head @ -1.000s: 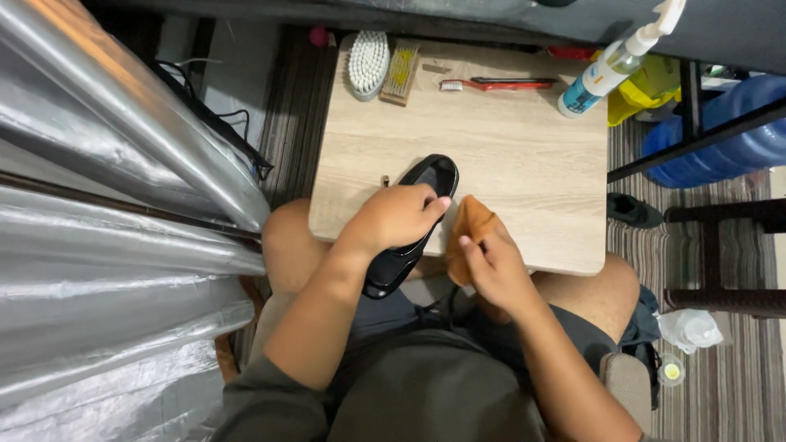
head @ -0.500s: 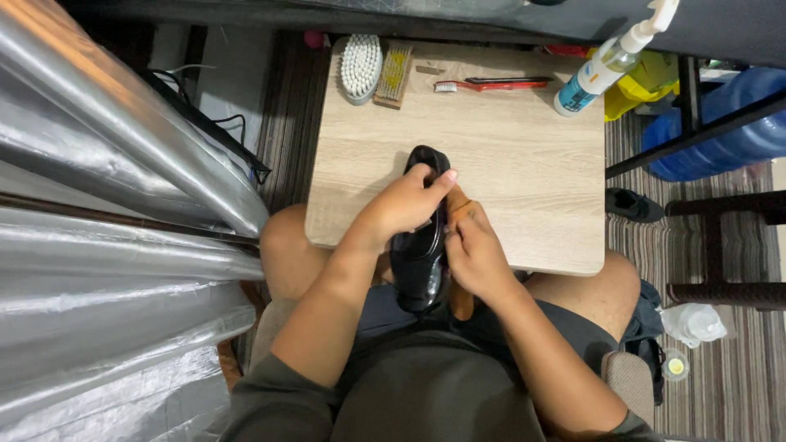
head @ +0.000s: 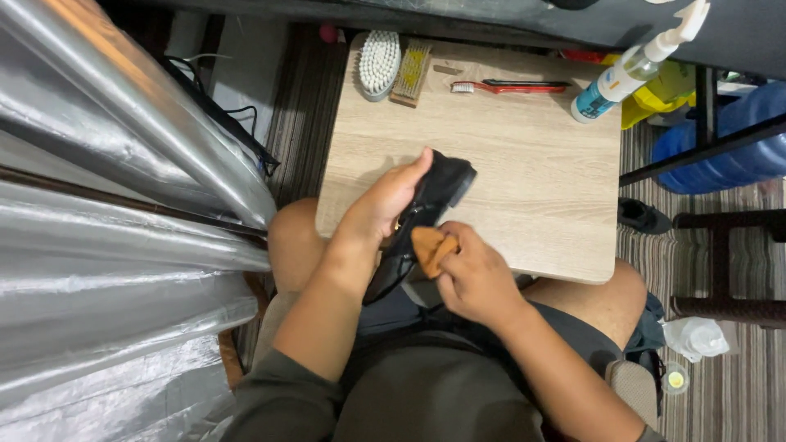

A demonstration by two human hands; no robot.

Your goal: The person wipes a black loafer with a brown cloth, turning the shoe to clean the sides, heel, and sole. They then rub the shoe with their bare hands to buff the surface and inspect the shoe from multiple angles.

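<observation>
A big sheet of shiny silver plastic (head: pixel 106 205) fills the left side, all folds and wrinkles. Next to it stands a small wooden table (head: pixel 524 164), and the person sits at its near edge with both knees tucked under it. A black shoe (head: pixel 426 213) is tilted over that near edge — its toe end is above the table top and its other end points down toward the lap. The left hand (head: pixel 385 200) is wrapped around the shoe from the left, with the fingers curled over its top. The right hand (head: pixel 475 274) pinches a folded brown cloth (head: pixel 430 248) and presses it against the side of the shoe. At the far right corner of the table stands a white spray bottle (head: pixel 626 74) with a blue label. Near the far left corner lie a round white brush (head: pixel 379 64) and a small wooden brush (head: pixel 411 61) — just beside each other. Along the far edge lies a red toothbrush (head: pixel 499 87).
</observation>
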